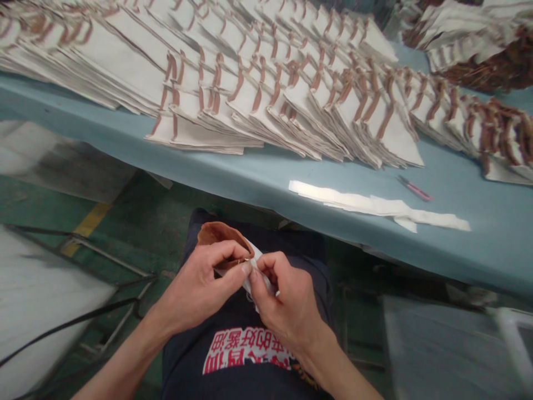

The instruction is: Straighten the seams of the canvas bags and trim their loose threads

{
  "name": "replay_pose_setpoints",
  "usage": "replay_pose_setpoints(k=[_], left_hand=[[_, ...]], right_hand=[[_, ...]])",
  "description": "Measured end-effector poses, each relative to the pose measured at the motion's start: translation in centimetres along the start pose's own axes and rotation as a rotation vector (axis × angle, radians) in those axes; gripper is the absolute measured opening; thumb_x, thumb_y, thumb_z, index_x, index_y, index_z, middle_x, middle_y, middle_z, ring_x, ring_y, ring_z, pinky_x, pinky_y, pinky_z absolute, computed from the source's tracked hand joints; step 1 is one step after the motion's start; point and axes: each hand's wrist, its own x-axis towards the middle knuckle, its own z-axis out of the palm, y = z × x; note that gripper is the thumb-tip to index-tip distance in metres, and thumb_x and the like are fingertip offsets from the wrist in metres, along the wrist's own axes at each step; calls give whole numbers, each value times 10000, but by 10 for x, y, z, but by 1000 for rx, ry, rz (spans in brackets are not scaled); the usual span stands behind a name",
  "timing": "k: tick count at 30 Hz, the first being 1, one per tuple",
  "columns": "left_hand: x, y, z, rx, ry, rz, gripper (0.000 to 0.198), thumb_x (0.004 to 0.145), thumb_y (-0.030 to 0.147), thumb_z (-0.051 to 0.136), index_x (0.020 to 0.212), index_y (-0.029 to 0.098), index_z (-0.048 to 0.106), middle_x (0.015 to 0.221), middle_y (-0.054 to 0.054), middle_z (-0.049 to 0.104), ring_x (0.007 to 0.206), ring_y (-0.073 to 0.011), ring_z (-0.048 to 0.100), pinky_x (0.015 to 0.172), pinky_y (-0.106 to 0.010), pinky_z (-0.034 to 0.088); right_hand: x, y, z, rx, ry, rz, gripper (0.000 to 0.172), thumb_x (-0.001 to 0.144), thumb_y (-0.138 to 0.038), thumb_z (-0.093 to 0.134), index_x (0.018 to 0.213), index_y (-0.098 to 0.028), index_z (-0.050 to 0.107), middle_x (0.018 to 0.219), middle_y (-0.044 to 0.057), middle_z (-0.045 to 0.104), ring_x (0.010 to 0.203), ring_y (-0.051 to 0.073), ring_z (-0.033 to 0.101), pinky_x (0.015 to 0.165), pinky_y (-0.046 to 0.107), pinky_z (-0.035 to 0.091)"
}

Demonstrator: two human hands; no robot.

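Note:
Over my lap, both hands pinch one piece of brown and white fabric (pixel 220 232). Its brown side curls up and forms an opening facing me, and a white part runs down between the hands. My left hand (pixel 214 272) grips the brown edge between thumb and fingers. Close against it, my right hand (pixel 283 283) has thumb and fingers closed on the white part of the same piece. The two thumbs nearly meet at the edge. Whether something small sits between the fingertips is hidden.
A blue-covered table (pixel 266 178) crosses in front, bearing overlapping stacks of white fabric pieces (pixel 266 94) with brown strips. Near its edge lie white cloth strips (pixel 375 205) and small pink-handled snips (pixel 416 190). A metal frame (pixel 112 255) stands at left, and a grey panel (pixel 437 344) at right.

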Motion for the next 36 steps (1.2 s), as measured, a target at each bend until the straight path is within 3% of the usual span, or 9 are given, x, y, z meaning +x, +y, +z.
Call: replay_pose_setpoints(k=[4, 11, 14, 16, 20, 25, 36], left_hand=[[-2, -1, 0, 12, 5, 16, 194, 884, 209, 565, 787, 172, 730, 699, 19, 693, 636, -124, 612, 595, -191, 457], [-7, -3, -16, -33, -56, 130, 167, 907, 201, 601, 768, 174, 690, 737, 13, 663, 655, -115, 571, 599, -187, 440], [-8, -2, -23, -52, -81, 169, 144, 931, 193, 608, 811, 182, 687, 797, 9, 671, 709, -121, 584, 644, -188, 450], [-8, -1, -26, -60, -122, 183, 160, 961, 200, 590, 837, 186, 690, 836, 6, 679, 760, -129, 601, 695, -193, 462], [-6, 2, -30, -28, -173, 203, 180, 989, 203, 563, 849, 179, 673, 853, 11, 671, 788, -125, 592, 740, -193, 455], [-5, 2, -30, -8, -206, 180, 201, 987, 199, 533, 803, 179, 610, 790, 36, 607, 755, -110, 542, 727, -184, 435], [4, 0, -23, -63, -275, 134, 208, 989, 245, 542, 800, 182, 602, 783, 34, 583, 727, -115, 519, 686, -208, 418]], right_hand=[[0, 0, -8, -65, -5, -122, 155, 992, -251, 559, 858, -202, 617, 629, -13, 631, 488, 118, 543, 516, 248, 345], [16, 4, -33, 118, 35, -216, 83, 978, -178, 582, 945, -208, 652, 851, 25, 748, 671, 136, 667, 613, 245, 483], [30, 2, -42, 245, -147, -359, 176, 992, -160, 591, 1147, -213, 658, 1173, 88, 781, 964, 169, 744, 662, 238, 533], [39, 1, -46, 274, -277, -394, 215, 1014, -168, 572, 1205, -230, 647, 1265, 84, 762, 1040, 163, 743, 687, 228, 549], [54, 3, -47, 214, -336, -523, 168, 1018, -153, 573, 1158, -203, 650, 1138, 76, 792, 852, 126, 746, 697, 215, 550], [61, 5, -49, 51, -325, -670, 52, 1029, -161, 612, 1042, -178, 660, 964, 66, 805, 843, 152, 765, 730, 230, 564], [59, -6, -67, -304, -279, -865, 267, 1090, -120, 464, 970, -131, 703, 890, 76, 810, 755, 157, 770, 668, 263, 583]])
